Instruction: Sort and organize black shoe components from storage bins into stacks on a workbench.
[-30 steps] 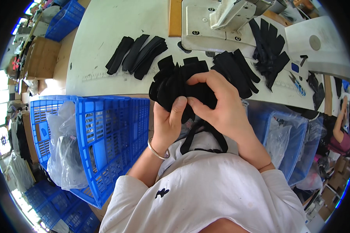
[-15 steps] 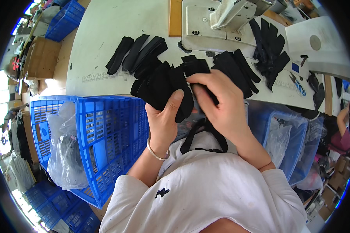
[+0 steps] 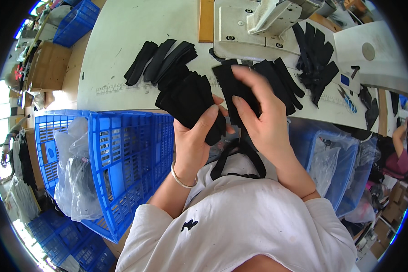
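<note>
My left hand (image 3: 197,124) is closed round a stack of black fabric strips (image 3: 186,99), its thumb pressed on the top one. Just to the right, my right hand (image 3: 263,111) grips more black fabric pieces (image 3: 233,88) between thumb and fingers; its fingertips are slightly smeared by motion. A gap shows between the two bunches. Beyond my left hand, a fanned bundle of black strips (image 3: 161,61) lies on the white table (image 3: 109,59). Another bundle of black strips (image 3: 283,81) lies beside my right hand, partly hidden by it.
A sewing machine (image 3: 245,27) stands at the table's back. Black pieces (image 3: 315,59) and blue-handled scissors (image 3: 347,99) lie to the right. A blue crate (image 3: 118,158) with plastic bags stands at left, a blue bin (image 3: 335,154) at right. Another person's arm (image 3: 400,140) shows far right.
My right hand has drawn back to the right, taking black pieces apart from the stack in my left hand. My left hand has barely moved.
</note>
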### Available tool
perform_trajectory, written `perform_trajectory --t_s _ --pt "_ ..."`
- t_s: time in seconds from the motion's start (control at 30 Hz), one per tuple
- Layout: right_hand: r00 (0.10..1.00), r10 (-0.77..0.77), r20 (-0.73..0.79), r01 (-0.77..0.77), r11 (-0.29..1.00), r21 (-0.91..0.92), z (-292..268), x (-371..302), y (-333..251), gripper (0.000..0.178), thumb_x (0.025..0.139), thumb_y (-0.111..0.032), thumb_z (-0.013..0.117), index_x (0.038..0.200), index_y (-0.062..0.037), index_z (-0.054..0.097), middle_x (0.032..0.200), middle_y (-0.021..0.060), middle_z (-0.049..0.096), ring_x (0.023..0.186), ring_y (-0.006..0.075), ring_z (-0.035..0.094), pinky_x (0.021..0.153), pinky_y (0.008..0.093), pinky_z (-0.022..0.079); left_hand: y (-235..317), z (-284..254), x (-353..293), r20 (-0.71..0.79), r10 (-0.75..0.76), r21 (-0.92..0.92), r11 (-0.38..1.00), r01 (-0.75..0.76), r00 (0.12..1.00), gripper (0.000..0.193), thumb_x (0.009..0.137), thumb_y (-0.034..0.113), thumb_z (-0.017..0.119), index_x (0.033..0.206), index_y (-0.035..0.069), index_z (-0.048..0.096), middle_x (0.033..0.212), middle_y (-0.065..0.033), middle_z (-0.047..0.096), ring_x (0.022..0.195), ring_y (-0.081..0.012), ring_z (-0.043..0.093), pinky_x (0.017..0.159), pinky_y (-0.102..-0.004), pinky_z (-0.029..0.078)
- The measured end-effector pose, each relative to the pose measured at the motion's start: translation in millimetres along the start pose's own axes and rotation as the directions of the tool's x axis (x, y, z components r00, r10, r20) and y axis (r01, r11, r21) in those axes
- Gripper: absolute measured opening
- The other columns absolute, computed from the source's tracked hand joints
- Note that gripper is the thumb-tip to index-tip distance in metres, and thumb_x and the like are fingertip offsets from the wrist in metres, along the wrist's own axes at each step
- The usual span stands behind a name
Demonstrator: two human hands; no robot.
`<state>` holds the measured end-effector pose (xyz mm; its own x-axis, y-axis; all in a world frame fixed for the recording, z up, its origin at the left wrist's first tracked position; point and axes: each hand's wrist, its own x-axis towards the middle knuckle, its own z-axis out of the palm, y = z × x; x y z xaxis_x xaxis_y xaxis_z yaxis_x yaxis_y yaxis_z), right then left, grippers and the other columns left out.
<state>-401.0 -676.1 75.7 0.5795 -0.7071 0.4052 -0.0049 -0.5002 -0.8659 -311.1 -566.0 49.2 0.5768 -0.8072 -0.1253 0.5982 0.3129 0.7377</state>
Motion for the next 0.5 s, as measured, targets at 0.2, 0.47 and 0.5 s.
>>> perform_trajectory --t_s 0.2,0.47,0.5 --pt "0.967 0.061 0.246 -0.036 0.994 -0.105 -8 -2 -6 0.022 0.083 -0.003 0.065 0.105 -0.0049 0.063 0.091 0.0121 0.059 0.078 0.03 0.062 0.068 0.0367 0.05 -6 -3 -1 -0.018 0.113 0.127 0.986 -0.11 0.993 0.027 0.09 0.009 0.068 0.114 0.001 0.059 0.105 -0.0077 0.061 0.088 -0.017 0.062 0.066 -0.029 0.056" --pt "0.924 0.031 0.381 0.004 0.996 -0.09 -10 -2 -10 0.043 0.078 -0.009 0.074 0.116 -0.002 0.056 0.1 0.0146 0.058 0.087 0.0309 0.061 0.076 0.0367 0.051 -5 -7 -3 -0.036 0.087 0.125 0.989 -0.082 0.996 0.029 0.095 0.016 0.061 0.119 0.0 0.054 0.105 -0.0085 0.061 0.092 -0.0173 0.061 0.082 -0.0316 0.053" --pt "0.924 0.03 0.381 0.005 0.996 -0.09 -9 -2 -9 0.043 0.078 -0.009 0.074 0.116 -0.002 0.056 0.1 0.0146 0.058 0.087 0.0309 0.061 0.076 0.0367 0.051 -5 -7 -3 -0.032 0.094 0.138 0.986 -0.089 0.995 0.03 0.096 0.017 0.06 0.119 0.0 0.054 0.105 -0.0085 0.061 0.092 -0.0173 0.06 0.083 -0.0316 0.053"
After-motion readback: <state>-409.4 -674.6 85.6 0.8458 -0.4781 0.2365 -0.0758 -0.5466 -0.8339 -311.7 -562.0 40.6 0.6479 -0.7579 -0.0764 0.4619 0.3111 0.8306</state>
